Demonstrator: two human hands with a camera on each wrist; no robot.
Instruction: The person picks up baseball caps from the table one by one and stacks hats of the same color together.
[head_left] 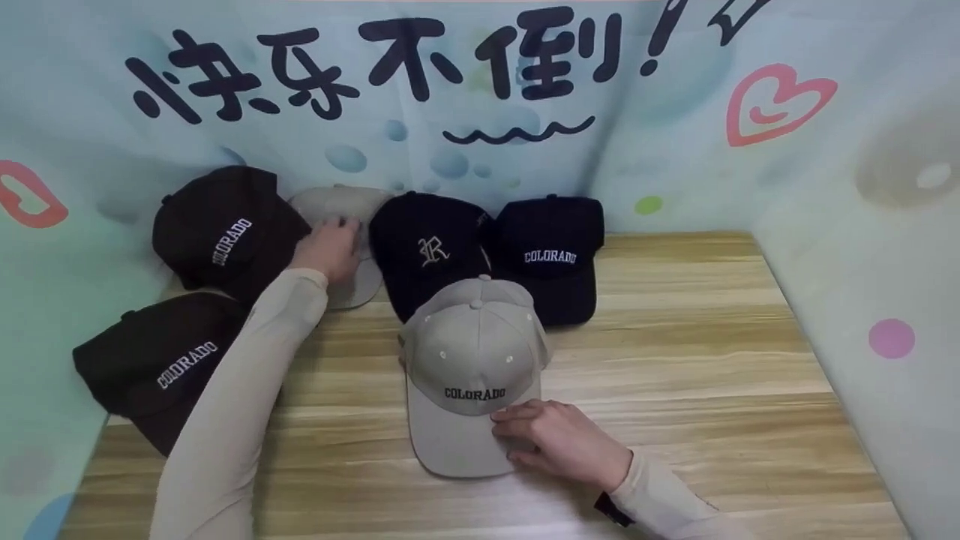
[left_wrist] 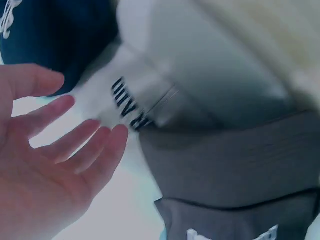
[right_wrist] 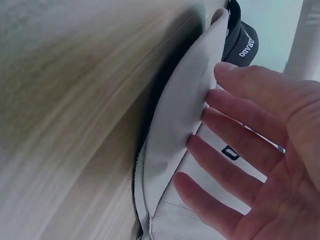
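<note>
A light grey cap [head_left: 480,352] lettered COLORADO lies at the centre, brim toward the front. My right hand [head_left: 562,442] rests its fingertips on the right side of that brim; in the right wrist view the fingers of the hand [right_wrist: 250,145] are spread along the brim [right_wrist: 182,115]. Farther back on the left, my left hand [head_left: 330,251] is over a second light grey cap [head_left: 356,289], partly hiding it. The left wrist view shows the hand [left_wrist: 65,150] with fingers loosely extended beside the lettered front of a light cap [left_wrist: 135,95]. Neither hand grips anything.
Two dark navy caps [head_left: 431,240] [head_left: 551,259] stand behind the central cap. At the left are a dark brown cap [head_left: 225,225] and another dark cap [head_left: 165,360], partly behind my left sleeve. The wooden tabletop [head_left: 675,360] meets a printed cloth backdrop [head_left: 667,150].
</note>
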